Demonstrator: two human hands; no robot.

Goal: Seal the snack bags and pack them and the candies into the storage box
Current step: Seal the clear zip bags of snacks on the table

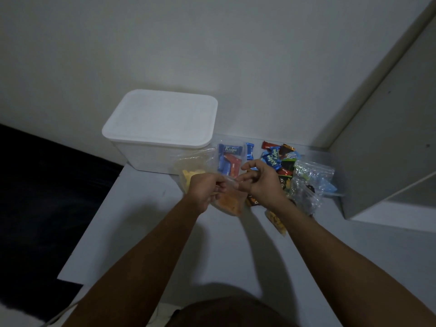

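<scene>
Pinching the crinkly clear snack bag (230, 201) of orange pieces at its top edge, left hand (204, 191) and right hand (264, 182) curl their fingers above the smooth white table (151, 232), near the rounded, lidded storage box (160, 128).

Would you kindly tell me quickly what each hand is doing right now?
Left hand: pinching the top edge of the clear plastic bag of orange snacks.
Right hand: fingers curled, pinching the same bag's top edge.
</scene>
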